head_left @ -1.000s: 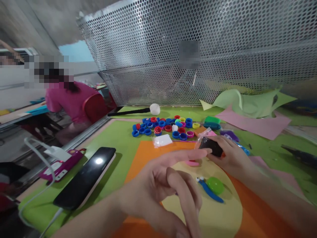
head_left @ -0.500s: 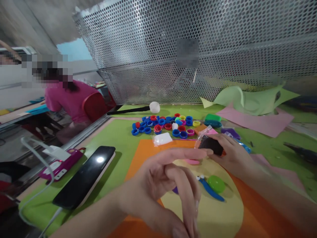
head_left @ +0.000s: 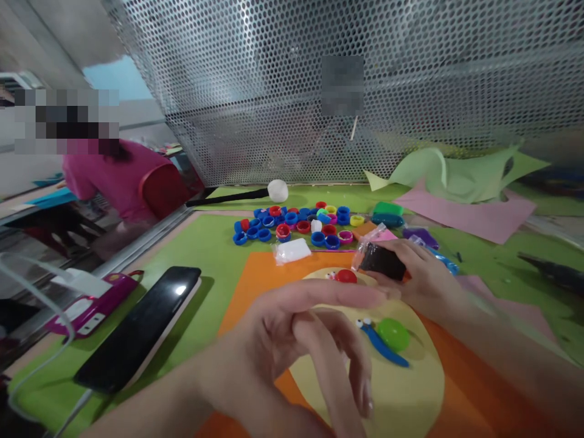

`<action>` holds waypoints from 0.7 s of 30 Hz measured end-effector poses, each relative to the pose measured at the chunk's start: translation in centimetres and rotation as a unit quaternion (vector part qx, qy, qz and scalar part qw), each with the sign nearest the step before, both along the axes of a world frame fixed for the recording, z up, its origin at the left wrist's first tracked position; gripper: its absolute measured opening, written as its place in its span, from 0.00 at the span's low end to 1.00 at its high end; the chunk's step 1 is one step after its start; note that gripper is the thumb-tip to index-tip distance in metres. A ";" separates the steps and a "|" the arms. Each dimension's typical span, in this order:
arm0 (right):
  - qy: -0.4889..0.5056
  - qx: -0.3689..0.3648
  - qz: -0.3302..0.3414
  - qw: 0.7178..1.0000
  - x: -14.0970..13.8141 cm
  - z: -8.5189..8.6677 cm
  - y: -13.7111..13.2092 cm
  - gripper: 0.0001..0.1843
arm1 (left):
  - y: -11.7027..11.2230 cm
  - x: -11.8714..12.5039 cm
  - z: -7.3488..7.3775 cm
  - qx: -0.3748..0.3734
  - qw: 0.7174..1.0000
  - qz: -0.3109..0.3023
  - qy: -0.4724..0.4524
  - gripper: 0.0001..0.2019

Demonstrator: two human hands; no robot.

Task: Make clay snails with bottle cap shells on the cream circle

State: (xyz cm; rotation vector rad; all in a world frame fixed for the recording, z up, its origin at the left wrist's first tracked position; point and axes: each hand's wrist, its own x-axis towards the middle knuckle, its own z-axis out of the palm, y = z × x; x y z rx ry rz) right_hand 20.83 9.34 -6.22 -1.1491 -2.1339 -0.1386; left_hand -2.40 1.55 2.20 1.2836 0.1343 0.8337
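Observation:
My right hand [head_left: 422, 280] grips a black block of modelling clay [head_left: 382, 261] in clear wrapping, above the top edge of the yellow paper shape [head_left: 387, 404]. My left hand [head_left: 292, 347] hovers over that shape with nothing visible in it. Its index finger stretches toward my right fingertips while the other fingers bend, apart. Under the hands, a blue clay strip [head_left: 387, 350] with two small googly eyes lies against a green clay disc [head_left: 393, 334]. Farther back is a red clay piece [head_left: 345, 276] with small eyes, partly behind my left index finger. An orange sheet [head_left: 469, 377] lies beneath the yellow shape.
Coloured bottle caps [head_left: 303, 227] cluster behind the sheet, beside a white wrapped packet [head_left: 292, 250]. A phone [head_left: 141, 328] and a purple power strip [head_left: 98, 304] are at left. Pliers-like tool [head_left: 554, 272] lies at right. A person in pink [head_left: 114, 179] sits beyond.
The view has shifted, so most things appear slightly left. The red clay piece now shows above my left index finger. My right hand still holds the black clay.

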 end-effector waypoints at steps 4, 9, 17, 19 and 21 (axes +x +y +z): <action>-0.001 0.012 0.004 1.000 -0.1 0.1 0.0 0.20 | 0.0 0.0 0.0 0.002 0.999 0.023 0.026 0.32; -0.003 0.002 -0.002 1.000 0.0 0.0 0.0 0.21 | 0.1 0.1 0.0 0.040 0.997 0.033 0.048 0.31; -0.011 -0.006 -0.008 1.000 -0.1 0.1 0.0 0.20 | 0.3 0.3 -0.3 0.047 0.993 0.050 0.097 0.32; -0.013 -0.004 -0.005 1.000 -0.1 0.2 -0.1 0.20 | 0.3 0.3 -0.4 0.061 0.990 0.062 0.108 0.29; -0.015 -0.007 -0.003 1.000 -0.1 0.3 -0.1 0.19 | 0.5 0.2 -0.6 0.078 0.986 0.082 0.123 0.26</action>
